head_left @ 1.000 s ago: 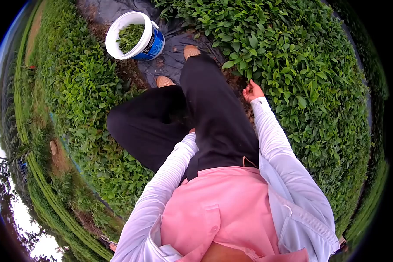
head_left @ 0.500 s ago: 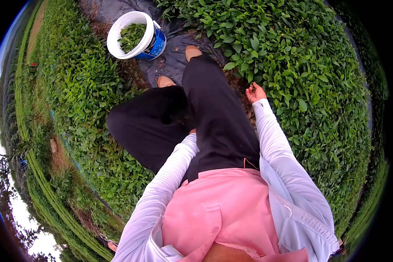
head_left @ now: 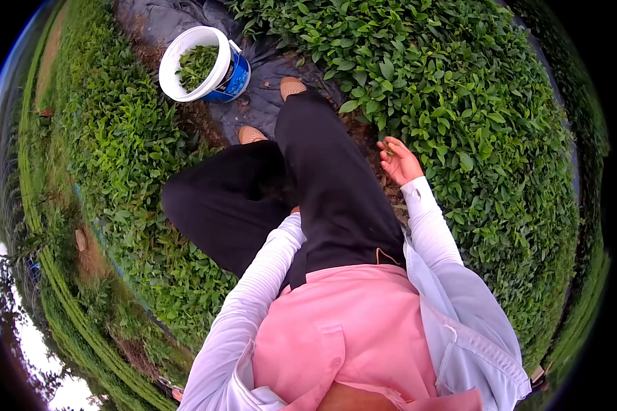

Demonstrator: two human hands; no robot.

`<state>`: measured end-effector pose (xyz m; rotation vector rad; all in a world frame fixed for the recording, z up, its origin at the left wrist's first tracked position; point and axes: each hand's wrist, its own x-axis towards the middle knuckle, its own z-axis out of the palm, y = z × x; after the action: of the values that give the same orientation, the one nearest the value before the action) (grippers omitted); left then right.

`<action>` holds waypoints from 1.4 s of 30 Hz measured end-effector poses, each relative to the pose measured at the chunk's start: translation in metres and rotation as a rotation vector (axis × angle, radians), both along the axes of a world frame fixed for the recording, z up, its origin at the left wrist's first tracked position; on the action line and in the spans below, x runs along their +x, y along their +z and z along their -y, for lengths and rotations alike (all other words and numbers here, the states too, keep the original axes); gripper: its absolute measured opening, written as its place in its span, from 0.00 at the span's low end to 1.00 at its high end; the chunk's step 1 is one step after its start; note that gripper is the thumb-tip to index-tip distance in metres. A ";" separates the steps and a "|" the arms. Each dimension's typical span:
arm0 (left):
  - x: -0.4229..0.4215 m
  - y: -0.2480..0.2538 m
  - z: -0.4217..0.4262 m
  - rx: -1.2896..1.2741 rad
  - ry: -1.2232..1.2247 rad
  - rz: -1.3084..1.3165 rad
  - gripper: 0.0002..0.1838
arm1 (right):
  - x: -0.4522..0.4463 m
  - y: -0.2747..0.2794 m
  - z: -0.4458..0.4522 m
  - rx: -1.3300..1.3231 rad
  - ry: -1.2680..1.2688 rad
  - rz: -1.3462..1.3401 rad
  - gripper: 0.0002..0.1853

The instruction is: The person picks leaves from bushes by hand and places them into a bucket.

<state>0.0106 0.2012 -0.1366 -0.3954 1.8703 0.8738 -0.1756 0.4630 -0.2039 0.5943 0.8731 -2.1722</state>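
My right hand [head_left: 400,163] is beside the leafy green bushes [head_left: 452,116] on the right, palm partly turned up and fingers curled. Between its thumb and fingers shows a small green leaf [head_left: 389,152], too small to make out well. Most of my left hand [head_left: 295,209] is hidden behind my dark-trousered right leg; only a sliver shows past the white sleeve, and its fingers are out of sight. Beyond my feet, a white bucket [head_left: 168,65] with a blue label stands tilted in view, with picked green leaves [head_left: 197,67] inside.
Black ground sheeting [head_left: 264,65] covers the path between two bush rows, with bare soil along its edges. My tan shoes [head_left: 292,86] rest on the sheeting. Another hedge row [head_left: 127,151] runs close on the left.
My right hand has drawn back slightly from the bush towards my body and turned, its fingers more in sight. The whole view has shifted a little; my left hand stays behind the leg.
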 end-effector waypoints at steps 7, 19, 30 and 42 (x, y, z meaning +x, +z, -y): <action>-0.012 0.016 -0.004 -0.012 -0.018 0.070 0.27 | -0.036 -0.057 -0.052 -0.117 -0.584 0.106 0.09; 0.007 -0.009 -0.002 -0.069 -0.147 -0.079 0.24 | -0.054 -0.058 -0.019 0.139 -0.514 0.205 0.10; 0.014 -0.018 0.002 -0.103 -0.258 -0.201 0.21 | 0.074 0.011 -0.045 0.247 0.097 0.154 0.19; 0.031 -0.056 0.009 -0.050 -0.207 -0.269 0.22 | 0.047 0.001 -0.078 -0.039 -0.169 0.102 0.16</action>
<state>0.0419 0.1918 -0.1923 -0.1141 2.1393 0.7700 -0.1283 0.5407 -0.2029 0.7771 0.7481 -2.2810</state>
